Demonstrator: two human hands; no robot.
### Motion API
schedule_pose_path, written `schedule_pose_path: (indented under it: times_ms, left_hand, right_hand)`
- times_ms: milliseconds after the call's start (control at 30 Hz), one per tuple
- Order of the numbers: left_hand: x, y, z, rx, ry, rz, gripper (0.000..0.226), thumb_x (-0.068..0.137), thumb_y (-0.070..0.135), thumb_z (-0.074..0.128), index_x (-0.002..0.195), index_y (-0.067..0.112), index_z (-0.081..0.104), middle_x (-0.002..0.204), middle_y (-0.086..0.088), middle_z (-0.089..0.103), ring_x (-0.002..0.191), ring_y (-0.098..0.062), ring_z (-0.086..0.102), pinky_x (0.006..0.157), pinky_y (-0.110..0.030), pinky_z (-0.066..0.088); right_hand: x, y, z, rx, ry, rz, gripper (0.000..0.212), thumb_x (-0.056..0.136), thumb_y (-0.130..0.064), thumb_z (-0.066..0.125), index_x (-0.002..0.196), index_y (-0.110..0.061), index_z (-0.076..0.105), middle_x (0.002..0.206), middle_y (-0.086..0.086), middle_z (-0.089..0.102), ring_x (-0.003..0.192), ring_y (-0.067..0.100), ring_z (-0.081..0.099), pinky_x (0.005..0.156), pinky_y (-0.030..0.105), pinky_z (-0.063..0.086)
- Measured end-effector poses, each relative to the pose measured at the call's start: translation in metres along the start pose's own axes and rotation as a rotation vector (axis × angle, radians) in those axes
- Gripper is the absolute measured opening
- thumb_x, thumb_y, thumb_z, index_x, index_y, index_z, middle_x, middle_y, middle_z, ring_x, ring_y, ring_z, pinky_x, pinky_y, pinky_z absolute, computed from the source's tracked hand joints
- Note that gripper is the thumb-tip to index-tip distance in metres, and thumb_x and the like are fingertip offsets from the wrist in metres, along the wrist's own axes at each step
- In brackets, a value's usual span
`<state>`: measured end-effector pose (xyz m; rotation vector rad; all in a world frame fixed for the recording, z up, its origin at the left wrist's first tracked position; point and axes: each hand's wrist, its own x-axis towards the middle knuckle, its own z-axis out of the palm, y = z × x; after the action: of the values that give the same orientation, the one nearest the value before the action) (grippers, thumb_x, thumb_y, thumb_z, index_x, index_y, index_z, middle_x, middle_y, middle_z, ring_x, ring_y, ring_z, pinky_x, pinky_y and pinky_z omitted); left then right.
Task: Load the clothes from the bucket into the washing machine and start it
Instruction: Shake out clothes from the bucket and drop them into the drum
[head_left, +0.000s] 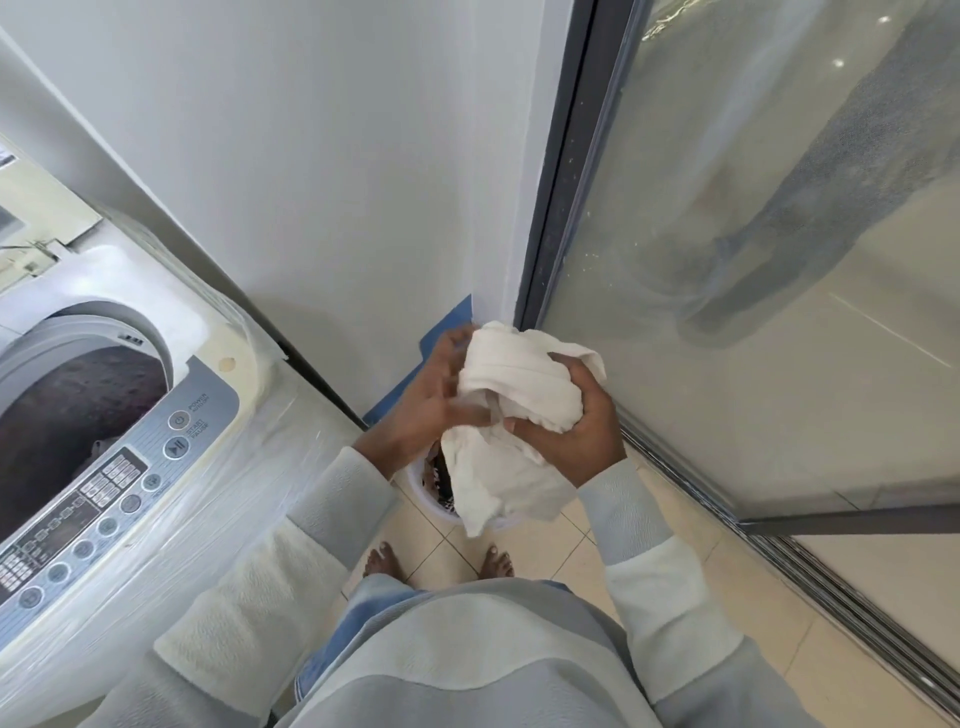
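A bunched white cloth (519, 395) hangs in front of me, held by both hands. My left hand (426, 405) grips its left side and my right hand (576, 431) is closed on its right side. Directly beneath it, on the floor, a white bucket (423, 486) shows only part of its rim, with dark clothes inside. The top-loading washing machine (218, 467) stands at the left with its lid up. Its drum (67, 415) is open and a bit of fabric shows inside. The control panel (104, 499) faces me.
A white wall (311, 182) rises behind the bucket, with blue tape (452, 325) at its base. A glass sliding door (753, 260) and its floor track (779, 561) run along the right. My bare feet (436, 561) stand on beige tiles.
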<state>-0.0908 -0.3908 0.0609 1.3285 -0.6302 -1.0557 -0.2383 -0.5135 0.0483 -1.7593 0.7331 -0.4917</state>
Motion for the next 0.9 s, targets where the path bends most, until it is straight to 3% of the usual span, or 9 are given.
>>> schedule_pose_path:
  times_ms: [100, 200, 367, 433, 533, 667, 767, 833, 900]
  left_hand:
    - [0.003, -0.001, -0.004, 0.752, -0.035, 0.328, 0.119, 0.049, 0.034, 0.086, 0.147, 0.036, 0.02, 0.153, 0.002, 0.029, 0.143, -0.018, 0.029, 0.106, -0.044, 0.042]
    - [0.003, -0.007, 0.015, 1.068, 0.028, 0.337, 0.118, 0.044, 0.05, 0.077, 0.148, 0.038, 0.022, 0.146, 0.01, 0.04, 0.132, -0.013, 0.042, 0.1, -0.04, 0.046]
    - [0.003, -0.016, 0.013, 0.637, 0.247, 0.273, 0.068, 0.051, 0.047, 0.08, 0.115, 0.04, 0.059, 0.102, 0.022, 0.068, 0.098, 0.002, 0.063, 0.079, -0.02, 0.05]
    - [0.002, -0.017, 0.011, 0.341, 0.203, 0.25, 0.056, 0.054, 0.033, 0.082, 0.107, 0.04, 0.065, 0.094, 0.02, 0.072, 0.091, 0.003, 0.067, 0.072, -0.012, 0.049]
    - [-0.001, -0.022, 0.019, 0.015, 0.178, 0.101, 0.047, 0.063, 0.017, 0.074, 0.109, 0.028, 0.068, 0.095, 0.015, 0.074, 0.1, -0.015, 0.069, 0.07, -0.016, 0.053]
    - [-0.003, -0.031, 0.034, -0.2, -0.04, -0.057, 0.031, 0.077, 0.015, 0.067, 0.107, 0.022, 0.071, 0.094, 0.006, 0.075, 0.092, -0.013, 0.071, 0.072, -0.024, 0.056]
    - [-0.005, -0.021, 0.029, -0.097, -0.149, -0.131, 0.048, 0.077, 0.019, 0.066, 0.124, 0.02, 0.053, 0.108, 0.009, 0.071, 0.101, -0.012, 0.066, 0.077, -0.022, 0.053]
    - [-0.006, -0.014, 0.017, -0.04, -0.174, -0.095, 0.087, 0.066, 0.023, 0.078, 0.14, 0.026, 0.034, 0.131, 0.011, 0.057, 0.119, -0.012, 0.056, 0.086, -0.021, 0.049]
    - [-0.006, -0.008, 0.007, 0.183, -0.211, 0.073, 0.118, 0.056, 0.038, 0.09, 0.148, 0.035, 0.016, 0.145, 0.021, 0.039, 0.135, -0.004, 0.038, 0.101, -0.018, 0.039]
  right_hand:
    - [0.007, -0.011, -0.007, -0.27, -0.105, -0.026, 0.065, 0.06, -0.02, 0.089, 0.115, -0.035, 0.059, 0.102, -0.018, 0.065, 0.097, 0.009, 0.062, 0.087, 0.033, 0.052]
    - [0.011, -0.028, -0.009, -0.413, -0.234, -0.025, 0.073, 0.058, -0.031, 0.084, 0.123, -0.038, 0.052, 0.113, -0.006, 0.064, 0.105, 0.022, 0.06, 0.09, 0.038, 0.05]
    - [0.005, -0.047, -0.021, -0.084, -0.195, -0.047, 0.084, 0.054, -0.027, 0.094, 0.12, -0.045, 0.045, 0.117, -0.011, 0.06, 0.102, 0.008, 0.063, 0.085, 0.032, 0.056]
    - [0.003, -0.044, -0.026, -0.02, -0.123, -0.058, 0.096, 0.046, -0.031, 0.097, 0.125, -0.046, 0.044, 0.125, -0.016, 0.056, 0.112, 0.0, 0.057, 0.091, 0.026, 0.052]
    - [0.0, -0.037, -0.023, 0.029, -0.172, -0.017, 0.114, 0.038, -0.039, 0.093, 0.134, -0.052, 0.032, 0.139, -0.022, 0.041, 0.126, -0.012, 0.04, 0.104, 0.022, 0.04]
    - [-0.003, -0.019, -0.012, 0.179, -0.192, 0.018, 0.095, 0.04, -0.03, 0.092, 0.124, -0.04, 0.048, 0.127, -0.018, 0.058, 0.121, 0.002, 0.054, 0.104, 0.033, 0.045]
    - [-0.003, -0.008, -0.012, 0.186, -0.127, 0.1, 0.076, 0.037, -0.023, 0.096, 0.102, -0.037, 0.061, 0.102, -0.022, 0.069, 0.097, -0.008, 0.062, 0.083, 0.018, 0.05]
    - [-0.004, -0.002, -0.015, 0.152, -0.114, 0.095, 0.07, 0.042, -0.009, 0.097, 0.098, -0.034, 0.064, 0.097, -0.021, 0.071, 0.093, -0.008, 0.063, 0.079, 0.014, 0.049]
    - [-0.005, -0.007, -0.018, 0.016, -0.116, 0.057, 0.07, 0.042, -0.021, 0.097, 0.1, -0.038, 0.061, 0.101, -0.017, 0.069, 0.099, 0.002, 0.063, 0.084, 0.021, 0.049]
